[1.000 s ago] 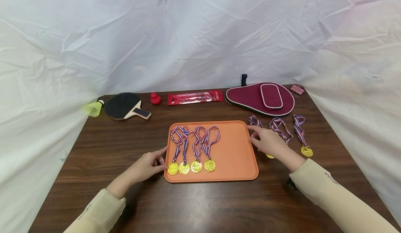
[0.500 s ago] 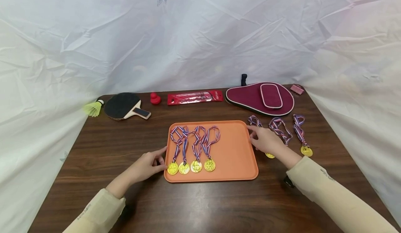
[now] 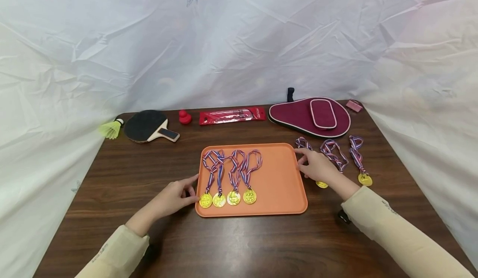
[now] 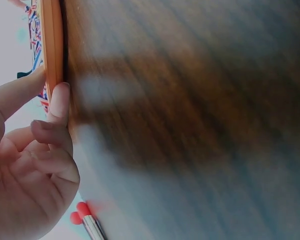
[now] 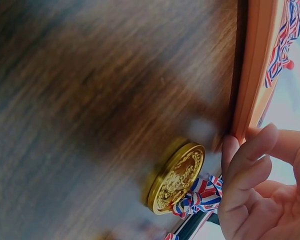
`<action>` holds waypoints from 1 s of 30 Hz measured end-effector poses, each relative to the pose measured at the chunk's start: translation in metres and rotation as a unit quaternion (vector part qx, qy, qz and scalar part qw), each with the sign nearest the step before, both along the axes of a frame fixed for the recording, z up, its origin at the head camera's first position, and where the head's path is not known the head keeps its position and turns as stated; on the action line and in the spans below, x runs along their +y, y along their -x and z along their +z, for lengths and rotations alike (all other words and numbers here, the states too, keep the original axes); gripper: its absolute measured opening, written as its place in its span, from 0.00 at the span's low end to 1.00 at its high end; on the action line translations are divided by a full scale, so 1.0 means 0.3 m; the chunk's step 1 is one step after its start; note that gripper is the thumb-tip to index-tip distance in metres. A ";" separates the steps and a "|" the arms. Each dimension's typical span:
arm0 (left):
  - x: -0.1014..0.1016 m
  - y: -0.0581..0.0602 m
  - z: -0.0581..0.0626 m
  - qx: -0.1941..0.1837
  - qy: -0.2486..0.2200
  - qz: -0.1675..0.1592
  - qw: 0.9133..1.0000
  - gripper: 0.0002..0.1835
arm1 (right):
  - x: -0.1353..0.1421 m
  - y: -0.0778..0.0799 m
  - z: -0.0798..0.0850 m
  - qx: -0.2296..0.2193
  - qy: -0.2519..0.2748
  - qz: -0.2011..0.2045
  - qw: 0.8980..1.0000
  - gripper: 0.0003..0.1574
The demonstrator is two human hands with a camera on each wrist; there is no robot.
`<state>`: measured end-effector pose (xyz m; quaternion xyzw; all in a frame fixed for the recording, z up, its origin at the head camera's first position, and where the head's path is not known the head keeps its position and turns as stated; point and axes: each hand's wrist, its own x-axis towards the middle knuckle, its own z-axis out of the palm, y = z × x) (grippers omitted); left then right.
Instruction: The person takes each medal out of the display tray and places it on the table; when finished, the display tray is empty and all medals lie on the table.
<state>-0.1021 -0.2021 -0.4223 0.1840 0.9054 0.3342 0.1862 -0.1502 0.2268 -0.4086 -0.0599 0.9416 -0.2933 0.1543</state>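
Note:
An orange tray (image 3: 280,195) lies on the wooden table, with several gold medals (image 3: 233,198) on striped red, white and blue ribbons in a row on its left part. My left hand (image 3: 173,197) holds the tray's left rim, thumb and forefinger at the edge and the other fingers curled. At the opposite rim my right hand (image 3: 317,170) holds the upper right side in the same way. Beside and partly behind this hand lies a loose medal (image 5: 177,177), its ribbon near my fingers in the right wrist view.
Another medal (image 3: 364,179) lies farther right. Along the back stand or lie a shuttlecock (image 3: 110,129), a table tennis bat (image 3: 145,126), a red knobbed object (image 3: 184,117), a red packet (image 3: 232,115), a maroon bat case (image 3: 310,117) and a small pink item (image 3: 354,106).
My right forearm has shifted slightly to the left, while its fingers stay at the tray's rim. The tray, medals and left hand look the same.

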 end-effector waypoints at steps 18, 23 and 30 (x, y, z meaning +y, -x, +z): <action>0.184 -0.061 0.086 0.120 -0.046 0.028 0.991 0.17 | -0.004 -0.004 -0.003 -0.001 -0.002 -0.011 1.000 0.33; 0.250 -0.069 0.090 0.122 -0.035 -0.007 0.992 0.16 | -0.006 -0.005 -0.002 -0.002 -0.002 -0.014 1.000 0.33; 0.311 -0.047 0.090 0.116 -0.038 -0.026 0.992 0.12 | 0.001 -0.005 -0.003 -0.006 0.008 -0.013 1.000 0.32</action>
